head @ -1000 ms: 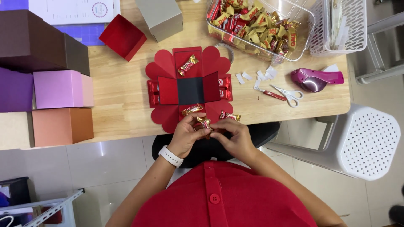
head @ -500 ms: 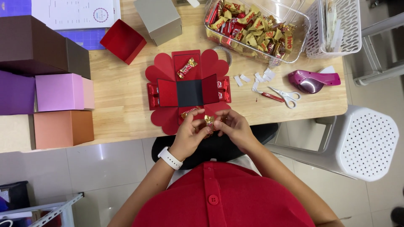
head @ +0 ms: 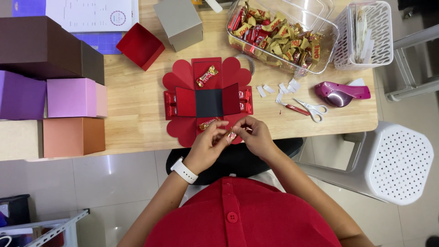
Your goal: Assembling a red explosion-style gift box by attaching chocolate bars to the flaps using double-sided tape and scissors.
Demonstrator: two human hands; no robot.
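Note:
An unfolded red paper box (head: 183,75) with heart-shaped flaps lies flat on the wooden table (head: 132,123), a dark square at its middle. Wrapped candies are on its flaps: one on the far flap (head: 206,76), one on the near flap (head: 208,123), more on the side flaps. My left hand (head: 208,146) and my right hand (head: 253,135) meet over the near edge of the box, both pinching one small wrapped candy (head: 232,135) between the fingertips. A white watch is on my left wrist.
A clear tub of wrapped candies (head: 279,34) and a white basket (head: 363,34) stand at the back right. Scissors (head: 308,110), paper tabs and a purple tape dispenser (head: 340,93) lie right. Coloured boxes (head: 73,98), a red lid (head: 140,45) and a grey box (head: 179,23) sit left and back. A white stool (head: 395,162) is beside me.
My hands have kept fiddling with the small candy between them and shifted slightly right. The candies on the box flaps have stayed where they were.

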